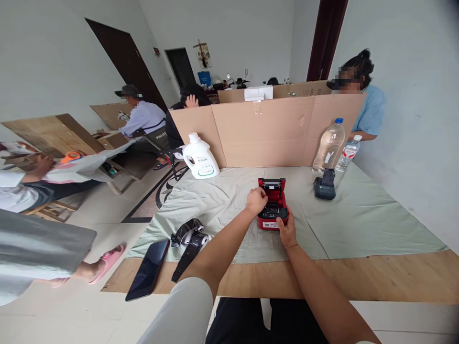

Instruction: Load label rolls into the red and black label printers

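Observation:
A small red and black label printer [269, 223] sits on the cloth in front of me with its lid raised. My right hand [288, 231] grips its right side, the thumb near the front top edge. My left hand [256, 201] is at the left of the open compartment, fingers curled together at its edge. Whether those fingers pinch anything is hidden. Left of my forearm lie black rolls of label paper [190, 239], with a loose strip trailing toward the table's front.
A phone [148, 270] rests at the front left edge. A white detergent jug [201, 157], a cardboard screen [261, 136], a large bottle [329, 145], a smaller bottle [348, 154] and a black printer [324, 188] stand farther back. Other people sit around; one stands at left.

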`<state>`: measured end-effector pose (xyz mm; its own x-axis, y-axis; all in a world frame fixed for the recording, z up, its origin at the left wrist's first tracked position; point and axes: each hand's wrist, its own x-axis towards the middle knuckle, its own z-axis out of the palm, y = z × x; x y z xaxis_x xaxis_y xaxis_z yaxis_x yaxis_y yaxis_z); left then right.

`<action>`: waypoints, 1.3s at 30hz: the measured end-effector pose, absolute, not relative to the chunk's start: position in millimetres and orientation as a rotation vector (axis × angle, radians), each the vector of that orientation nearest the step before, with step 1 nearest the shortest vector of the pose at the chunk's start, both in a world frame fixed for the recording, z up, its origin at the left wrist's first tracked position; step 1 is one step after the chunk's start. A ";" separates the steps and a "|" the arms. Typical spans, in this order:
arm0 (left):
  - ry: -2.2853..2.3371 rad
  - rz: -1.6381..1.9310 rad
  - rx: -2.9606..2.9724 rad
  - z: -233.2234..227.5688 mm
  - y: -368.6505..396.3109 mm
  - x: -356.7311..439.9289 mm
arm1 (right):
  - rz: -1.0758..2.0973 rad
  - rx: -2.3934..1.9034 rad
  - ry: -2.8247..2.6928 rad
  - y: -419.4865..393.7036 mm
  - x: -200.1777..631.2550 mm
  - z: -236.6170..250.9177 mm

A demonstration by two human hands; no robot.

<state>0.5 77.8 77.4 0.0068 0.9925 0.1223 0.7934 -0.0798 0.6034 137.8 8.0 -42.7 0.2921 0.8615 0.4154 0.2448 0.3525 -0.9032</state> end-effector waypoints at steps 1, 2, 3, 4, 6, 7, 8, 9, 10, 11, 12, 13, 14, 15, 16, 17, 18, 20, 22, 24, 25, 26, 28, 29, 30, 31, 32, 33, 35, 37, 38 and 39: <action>1.806 0.607 2.046 82.2 76.6 4.4 | 0.566 -1.180 -1.245 8.6 138.0 -43.4; 1.753 0.453 2.151 86.9 76.5 8.9 | 0.562 -1.183 -1.246 9.1 138.2 -44.1; 1.699 0.289 2.238 91.1 77.6 13.9 | 0.558 -1.186 -1.246 9.6 138.4 -44.7; 1.651 0.128 2.303 94.7 79.7 19.2 | 0.556 -1.187 -1.245 10.1 138.6 -45.5; 1.588 -0.138 2.365 99.4 86.5 30.0 | 0.556 -1.187 -1.247 11.0 139.0 -46.9; 1.575 -0.224 2.366 100.6 90.4 35.1 | 0.557 -1.187 -1.248 11.3 139.2 -47.5; 1.573 -0.276 2.357 101.2 94.3 39.9 | 0.557 -1.185 -1.250 11.5 139.4 -47.9; 1.582 -0.301 2.340 101.3 97.8 44.0 | 0.557 -1.182 -1.253 11.6 139.6 -48.1; 1.594 -0.309 2.324 101.0 100.7 47.4 | 0.556 -1.180 -1.256 11.6 139.8 -48.0; 1.605 -0.314 2.310 100.7 102.9 50.1 | 0.555 -1.178 -1.259 11.6 140.0 -47.8; 1.614 -0.313 2.298 100.4 104.3 51.9 | 0.555 -1.179 -1.260 11.5 140.2 -47.5; 1.619 -0.306 2.287 100.3 105.0 53.1 | 0.558 -1.181 -1.258 11.6 140.4 -47.1; 1.622 -0.293 2.277 100.4 104.8 53.7 | 0.564 -1.182 -1.255 11.7 140.6 -46.6; 1.623 -0.276 2.269 101.0 103.9 53.6 | 0.572 -1.183 -1.251 11.8 140.8 -46.2; 1.621 -0.254 2.263 102.0 102.3 53.1 | 0.580 -1.182 -1.247 12.1 141.1 -45.9; 1.619 -0.229 2.257 103.5 100.0 51.8 | 0.587 -1.181 -1.245 12.3 141.4 -45.7; 1.618 -0.204 2.254 105.5 97.3 49.7 | 0.591 -1.179 -1.245 12.5 141.7 -45.5; 1.587 -0.097 2.243 111.1 91.1 41.3 | 0.587 -1.178 -1.246 12.8 142.4 -45.2; 1.465 0.094 2.179 119.3 85.1 23.8 | 0.574 -1.183 -1.251 12.8 143.3 -44.9; 1.266 0.273 2.022 129.8 80.3 -6.0 | 0.556 -1.192 -1.253 12.5 143.9 -44.4; 1.172 0.315 1.922 135.6 78.5 -25.7 | 0.551 -1.194 -1.255 12.3 144.1 -44.0; 1.104 0.318 1.824 141.2 76.9 -48.1 | 0.548 -1.193 -1.258 12.0 144.2 -43.5; 1.074 0.233 1.672 150.1 74.2 -97.3 | 0.544 -1.190 -1.264 11.5 144.2 -42.6; 1.109 0.173 1.632 152.4 72.9 -122.0 | 0.542 -1.189 -1.267 11.4 144.0 -42.2; 1.163 0.114 1.609 152.6 71.5 -145.2 | 0.537 -1.191 -1.268 11.3 143.9 -42.1; 1.235 0.051 1.602 150.7 69.9 -165.9 | 0.531 -1.197 -1.267 11.3 143.7 -42.1; 1.324 -0.014 1.613 146.6 68.1 -183.5 | 0.523 -1.204 -1.265 11.4 143.6 -42.3; 1.421 -0.077 1.640 140.5 66.0 -197.6 | 0.517 -1.210 -1.266 11.5 143.5 -42.7; 1.607 -0.186 1.710 124.2 61.5 -215.6 | 0.509 -1.219 -1.270 11.8 143.6 -43.5; 1.742 -0.263 1.763 106.7 56.8 -222.7 | 0.506 -1.223 -1.273 12.0 144.0 -44.2; 1.785 -0.289 1.774 99.0 54.5 -223.8 | 0.506 -1.223 -1.274 12.1 144.2 -44.4; 1.815 -0.311 1.777 92.4 52.3 -224.1 | 0.507 -1.222 -1.275 12.2 144.4 -44.6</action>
